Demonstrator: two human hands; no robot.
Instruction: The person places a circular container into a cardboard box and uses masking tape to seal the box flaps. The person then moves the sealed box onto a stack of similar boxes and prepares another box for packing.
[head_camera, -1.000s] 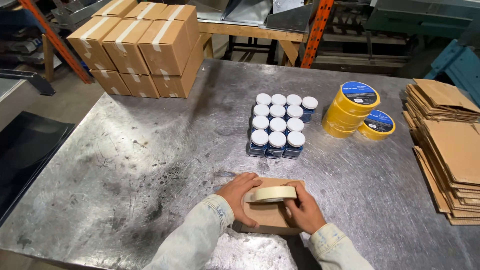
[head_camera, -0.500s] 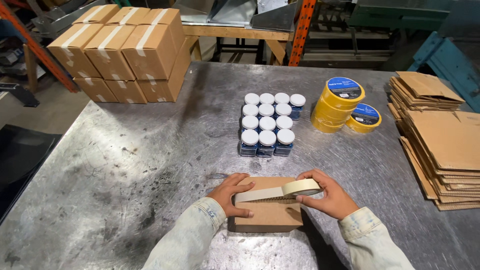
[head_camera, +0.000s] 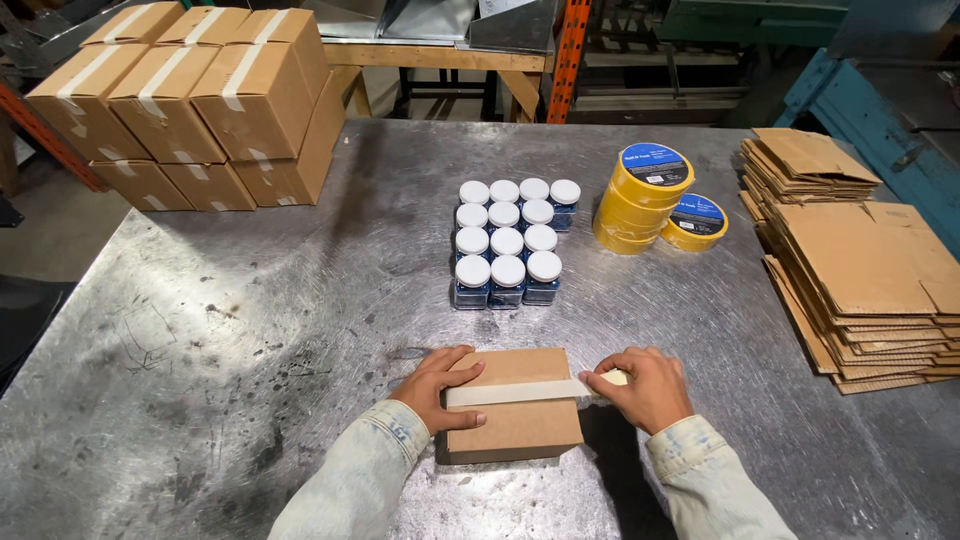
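Cardboard box (head_camera: 515, 415) is sitting on the metal surface (head_camera: 250, 330) close to the person, and a tape strip (head_camera: 515, 392) is now stretching fully across its top, where a second ago it was only starting. Left hand (head_camera: 435, 388) is pressing the strip's end down, fingers flat. Right hand (head_camera: 645, 385) is curling around the tape roll (head_camera: 614, 377), now beyond the box's right edge, so the sealing pass looks nearly done.

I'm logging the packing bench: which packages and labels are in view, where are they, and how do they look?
Small brown box: front centre, pale tape strip, left hand on it.
Tape roll: under right hand.
Taped cartons: far left, stacked.
White-lidded jars: centre.
Yellow tape rolls: blue round labels.
Flat cardboard: right.
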